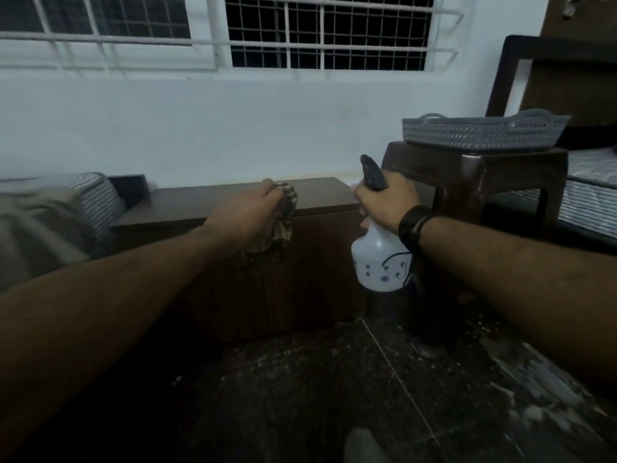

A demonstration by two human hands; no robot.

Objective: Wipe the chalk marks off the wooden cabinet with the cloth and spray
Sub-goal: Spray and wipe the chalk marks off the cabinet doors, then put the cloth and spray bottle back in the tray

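A low dark wooden cabinet (207,202) stands against the white wall. My left hand (247,215) grips a striped brownish cloth (282,228), which hangs over the cabinet's front top edge. My right hand (389,202) holds a white spray bottle (379,259) by its neck, just right of the cabinet's right end. The bottle's black nozzle points up and to the left. I cannot make out any chalk marks in the dim light.
A dark wooden stool (467,175) carrying a grey woven tray (480,132) stands to the right of the cabinet. A bed with a striped mattress (587,192) lies further right. A striped cushion (96,198) rests at the cabinet's left. The floor (317,379) is dark tile.
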